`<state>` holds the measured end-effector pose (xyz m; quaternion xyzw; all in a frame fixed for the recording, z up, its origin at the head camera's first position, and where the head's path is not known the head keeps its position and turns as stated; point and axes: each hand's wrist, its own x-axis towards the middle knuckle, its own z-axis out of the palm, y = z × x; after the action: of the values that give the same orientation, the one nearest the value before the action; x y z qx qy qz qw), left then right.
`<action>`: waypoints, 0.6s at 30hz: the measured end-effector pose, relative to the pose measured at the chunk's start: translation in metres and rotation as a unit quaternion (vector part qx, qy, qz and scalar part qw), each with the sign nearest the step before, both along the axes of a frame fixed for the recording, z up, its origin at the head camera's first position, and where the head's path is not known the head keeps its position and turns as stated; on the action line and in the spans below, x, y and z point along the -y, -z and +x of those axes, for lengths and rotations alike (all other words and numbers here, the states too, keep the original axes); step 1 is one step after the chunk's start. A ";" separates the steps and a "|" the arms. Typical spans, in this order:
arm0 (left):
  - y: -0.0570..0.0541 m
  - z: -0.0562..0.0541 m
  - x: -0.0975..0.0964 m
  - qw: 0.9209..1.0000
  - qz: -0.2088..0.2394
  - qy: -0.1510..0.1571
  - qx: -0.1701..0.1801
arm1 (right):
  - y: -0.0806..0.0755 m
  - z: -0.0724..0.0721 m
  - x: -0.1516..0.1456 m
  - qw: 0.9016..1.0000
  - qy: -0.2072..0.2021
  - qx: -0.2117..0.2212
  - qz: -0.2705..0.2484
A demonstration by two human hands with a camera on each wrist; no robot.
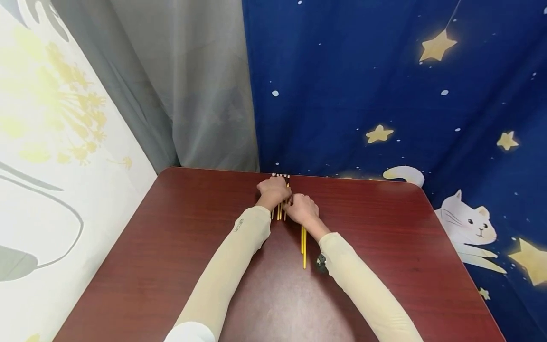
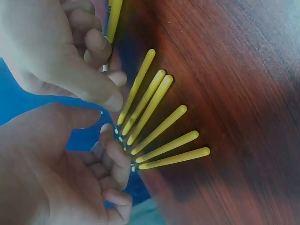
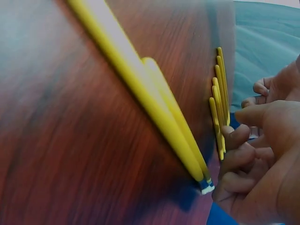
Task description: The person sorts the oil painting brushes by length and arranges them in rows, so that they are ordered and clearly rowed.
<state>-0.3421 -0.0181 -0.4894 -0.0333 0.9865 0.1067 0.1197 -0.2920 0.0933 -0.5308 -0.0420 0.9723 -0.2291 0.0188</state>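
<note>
Several paintbrushes (image 2: 161,129) with yellow handles and small pale tips lie fanned out in the left wrist view, near the table's far edge. My left hand (image 1: 273,187) is over their tip ends. Its fingers (image 2: 117,159) are loosely bent beside the tips, with the thumb apart. Close on the right is my right hand (image 1: 302,208), its thumb (image 2: 112,101) right at the lower end of the outermost brush. Two more paintbrushes (image 3: 154,103) lie side by side on the table, their tips by the right hand's bent lower fingers. In the head view, the right hand hides their tip ends.
The dark red wooden table (image 1: 188,247) has rounded far corners. Behind it hang a grey curtain (image 1: 209,85) and a blue curtain (image 1: 333,85) with stars. A pale patterned surface (image 1: 51,156) stands at the left. A small dark device (image 1: 321,261) sits at the right sleeve.
</note>
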 end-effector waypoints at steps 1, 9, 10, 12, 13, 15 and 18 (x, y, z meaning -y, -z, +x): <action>-0.002 0.002 -0.002 1.000 0.006 0.005 -0.004 | -0.001 0.001 -0.004 1.000 -0.008 -0.002 -0.003; -0.013 0.015 -0.016 0.998 0.045 0.047 -0.029 | -0.018 0.017 -0.018 0.999 -0.035 -0.017 -0.007; -0.015 0.015 -0.016 0.997 0.048 0.051 -0.029 | -0.018 0.018 -0.020 0.999 -0.038 -0.024 -0.007; -0.018 0.017 -0.015 0.996 0.065 0.063 -0.020 | -0.018 0.022 -0.025 0.998 -0.051 -0.036 -0.007; -0.018 0.018 -0.014 0.994 0.077 0.072 -0.013 | -0.017 0.024 -0.028 0.997 -0.059 -0.040 -0.010; -0.018 0.021 -0.010 0.991 0.103 0.089 -0.001 | -0.015 0.029 -0.034 0.996 -0.079 -0.047 -0.013; -0.015 0.025 -0.002 0.984 0.143 0.108 0.015 | -0.012 0.038 -0.044 0.994 -0.101 -0.045 -0.022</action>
<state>-0.3174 -0.0160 -0.4748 0.0893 0.9570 0.2327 0.1487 -0.2540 0.1378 -0.5189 -0.1510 0.9576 -0.2453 -0.0029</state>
